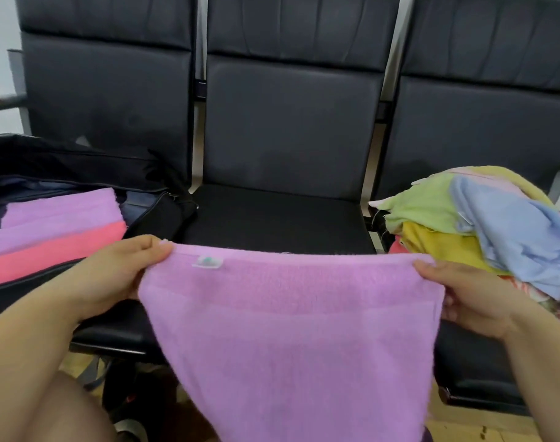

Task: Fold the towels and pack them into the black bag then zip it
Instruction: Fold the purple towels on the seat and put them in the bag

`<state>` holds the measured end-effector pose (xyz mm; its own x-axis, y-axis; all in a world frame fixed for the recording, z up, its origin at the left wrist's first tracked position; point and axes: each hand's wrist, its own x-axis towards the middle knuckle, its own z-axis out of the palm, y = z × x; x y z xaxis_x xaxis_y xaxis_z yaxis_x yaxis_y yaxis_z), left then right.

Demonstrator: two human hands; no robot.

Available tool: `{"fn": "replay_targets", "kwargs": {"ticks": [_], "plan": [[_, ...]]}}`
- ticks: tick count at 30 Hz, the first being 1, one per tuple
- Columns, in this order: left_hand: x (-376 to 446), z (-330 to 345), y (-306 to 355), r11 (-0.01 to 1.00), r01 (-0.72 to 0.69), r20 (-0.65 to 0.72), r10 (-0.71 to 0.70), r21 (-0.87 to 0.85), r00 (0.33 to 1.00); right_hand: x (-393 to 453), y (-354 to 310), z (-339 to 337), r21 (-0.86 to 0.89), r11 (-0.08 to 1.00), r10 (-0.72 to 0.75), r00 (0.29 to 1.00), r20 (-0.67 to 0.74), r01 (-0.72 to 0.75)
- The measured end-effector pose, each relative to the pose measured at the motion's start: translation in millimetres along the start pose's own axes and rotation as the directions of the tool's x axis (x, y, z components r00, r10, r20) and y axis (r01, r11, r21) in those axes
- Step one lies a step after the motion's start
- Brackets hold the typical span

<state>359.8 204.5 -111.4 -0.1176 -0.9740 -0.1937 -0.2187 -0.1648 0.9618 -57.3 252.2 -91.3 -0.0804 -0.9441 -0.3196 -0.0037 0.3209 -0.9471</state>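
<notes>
over the middle seat: a purple towel (291,330) hangs by its top edge, stretched flat between both hands, likely so it can be squared up before a fold.
left hand (112,272): fingers curled over the towel's upper left corner, pinching it beside the small sewn label (207,262).
right hand (463,291): pinching the upper right corner, thumb on top of the hem.
towel relative to hands: strung between them, the rest dropping below toward the person's lap; lower edge out of view.
black bag (157,215): lying open on the left seat, just beside the left hand, with folded towels (55,231), purple and coral, already laid inside.
unfolded pile (482,224): green, yellow, blue and pink cloths heaped on the right seat, near the right hand, probably kept there for easy reach.
stage, as judged: folding midway; packing partly done; bag not yet zipped.
</notes>
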Motion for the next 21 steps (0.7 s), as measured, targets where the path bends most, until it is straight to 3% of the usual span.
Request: {"fn": "replay_targets", "kwargs": {"ticks": [2, 3, 5, 9, 13, 14, 16, 18, 20, 21], "plan": [[12.4, 3.5, -4.6, 0.928, -0.132, -0.088, 0.173, 0.35, 0.981, 8.3, -2.2, 0.5, -0.291, 0.954, -0.117, 0.986, -0.117, 0.078], [18.7, 6.6, -5.9, 0.865, -0.173, -0.114, 0.255, 0.471, 0.96, 12.4, -3.5, -0.7, -0.475, 0.873, -0.209, 0.964, -0.164, 0.108], [30.7, 12.2, -6.2, 0.829, -0.182, -0.158, 0.306, 0.528, 0.939, 25.4, -4.9, -6.4, -0.732, 0.676, -0.331, 0.922, -0.2, 0.084], [53.8, 24.7, -1.9, 0.91, -0.09, -0.274, 0.214, 0.404, 0.938, 50.5, -8.4, -3.4, -0.776, 0.629, -0.401, 0.873, -0.277, 0.042], [78.1, 41.1, -3.1, 0.984, -0.138, -0.395, 0.17, 0.108, 0.903, 75.7, -4.3, 10.0, -0.621, 0.774, -0.453, 0.794, -0.406, 0.124], [84.6, 47.0, -4.9, 0.982, -0.17, -0.431, 0.191, 0.088, 0.882, 81.4, -3.5, 13.9, -0.651, 0.748, -0.507, 0.747, -0.43, 0.132], [95.6, 60.3, -7.6, 0.95, -0.181, -0.475, 0.286, 0.255, 0.832, 90.0, -0.8, 25.2, -0.742, 0.66, -0.59, 0.691, -0.418, 0.115], [98.5, 77.7, -8.5, 0.881, -0.141, -0.407, 0.344, 0.452, 0.846, 101.4, 9.2, 37.3, -0.78, 0.611, -0.57, 0.76, -0.313, 0.137], [104.2, 95.5, -19.4, 0.811, -0.114, -0.142, 0.236, 0.573, 0.961, 112.7, 29.3, 50.2, -0.797, 0.59, -0.417, 0.894, -0.162, 0.131], [105.2, 104.6, -25.5, 0.723, -0.091, 0.013, 0.113, 0.684, 0.994, 117.5, 40.2, 55.3, -0.822, 0.561, -0.324, 0.94, -0.105, 0.101]]}}
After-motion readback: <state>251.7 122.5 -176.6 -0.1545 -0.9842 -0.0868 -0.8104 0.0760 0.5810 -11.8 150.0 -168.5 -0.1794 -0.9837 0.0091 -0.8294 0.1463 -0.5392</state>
